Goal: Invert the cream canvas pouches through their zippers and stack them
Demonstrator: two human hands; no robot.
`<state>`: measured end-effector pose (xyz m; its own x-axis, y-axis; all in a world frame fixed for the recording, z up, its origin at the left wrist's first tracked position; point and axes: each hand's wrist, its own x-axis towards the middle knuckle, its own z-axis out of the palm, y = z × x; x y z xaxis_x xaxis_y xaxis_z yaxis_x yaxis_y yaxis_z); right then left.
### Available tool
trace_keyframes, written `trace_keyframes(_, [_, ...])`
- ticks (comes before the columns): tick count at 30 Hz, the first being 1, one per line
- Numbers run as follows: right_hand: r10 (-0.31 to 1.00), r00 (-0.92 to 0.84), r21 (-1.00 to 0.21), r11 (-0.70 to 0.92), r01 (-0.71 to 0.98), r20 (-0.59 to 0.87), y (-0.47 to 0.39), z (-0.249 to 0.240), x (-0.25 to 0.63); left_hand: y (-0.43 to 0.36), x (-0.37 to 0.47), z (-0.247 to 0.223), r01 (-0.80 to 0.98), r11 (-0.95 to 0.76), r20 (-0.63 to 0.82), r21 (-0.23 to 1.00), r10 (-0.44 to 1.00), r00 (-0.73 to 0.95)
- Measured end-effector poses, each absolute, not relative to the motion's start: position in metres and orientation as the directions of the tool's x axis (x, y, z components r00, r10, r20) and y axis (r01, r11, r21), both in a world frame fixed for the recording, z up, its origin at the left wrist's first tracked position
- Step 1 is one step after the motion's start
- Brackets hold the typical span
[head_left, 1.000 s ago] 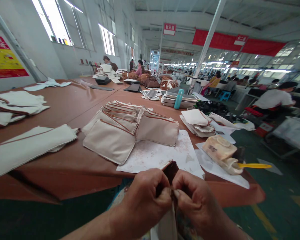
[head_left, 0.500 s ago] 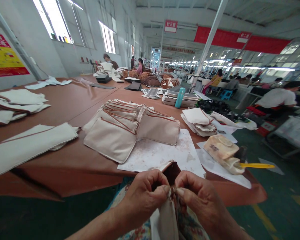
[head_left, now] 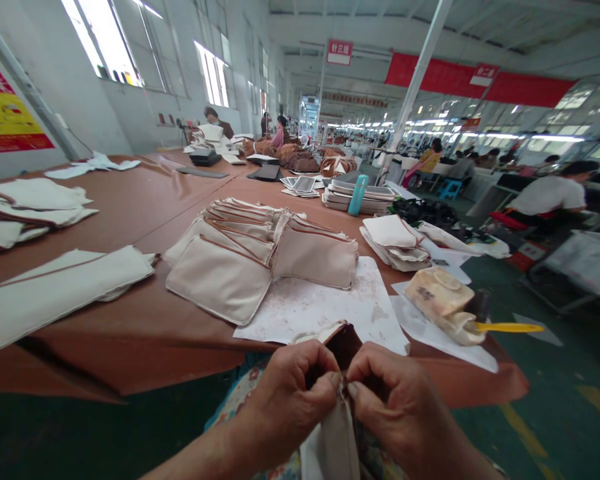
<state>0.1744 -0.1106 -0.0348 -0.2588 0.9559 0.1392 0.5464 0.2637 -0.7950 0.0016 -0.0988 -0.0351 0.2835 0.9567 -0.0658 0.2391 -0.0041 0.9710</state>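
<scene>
Between my hands, over my lap at the table's front edge, is a cream fabric pouch piece [head_left: 331, 437] with a brown lining. My left hand [head_left: 300, 380] pinches its seam edge between thumb and fingers. Right against it, my right hand [head_left: 393, 393] pinches the other side of the same edge. The fingertips nearly touch, and what lies exactly between them is hidden. A brown flap of the piece rises behind my fingers. Just beyond lies a stained white sheet [head_left: 320, 307], with a fanned stack of cream pouches [head_left: 220, 277] with brown trim partly on it.
On the right, a stained plastic container [head_left: 437, 293] lies with a yellow-handled tool [head_left: 510, 327] at its mouth. A teal bottle [head_left: 358, 195] and piled cream pieces [head_left: 395, 240] stand behind. More cream pieces [head_left: 65, 287] lie on the left of the brown-covered table [head_left: 145, 333]. People sit farther off.
Both hands keep their pinch on the pouch piece and have drawn very slightly closer together. The whole view has shifted a little; the things on the table stay put.
</scene>
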Motion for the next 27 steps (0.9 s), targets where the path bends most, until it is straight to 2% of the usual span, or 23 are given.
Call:
trace_keyframes(4, [0.946,-0.299,-0.798,0.275,0.536,0.126,-0.11,-0.031,0.178,-0.097,0.002,-0.035,0.273,-0.051,-0.029,0.961,0.959,0.282])
trace_keyframes(10, [0.943,-0.275,-0.733,0.322,0.6,0.188,-0.111,-0.033,0.176,-0.098,0.003,-0.039,0.322,-0.139,0.043,0.936,0.957,0.288])
trace_keyframes(13, [0.95,-0.259,-0.758,0.296,0.581,0.172,-0.11,-0.035,0.175,-0.099,0.003,-0.039,0.326,-0.165,0.065,0.931,0.953,0.295])
trace_keyframes(19, [0.93,-0.367,-0.934,0.107,0.34,-0.027,-0.108,-0.034,0.182,-0.096,-0.001,-0.041,0.27,-0.064,-0.031,0.961,0.942,0.335])
trace_keyframes(24, [0.927,-0.355,-0.937,0.01,0.35,-0.122,-0.107,-0.034,0.184,-0.096,-0.003,-0.044,0.263,0.006,-0.106,0.965,0.924,0.367])
trace_keyframes(27, [0.927,-0.349,-0.925,0.006,0.381,-0.138,-0.107,-0.034,0.183,-0.097,-0.002,-0.046,0.285,-0.02,-0.091,0.958,0.925,0.369])
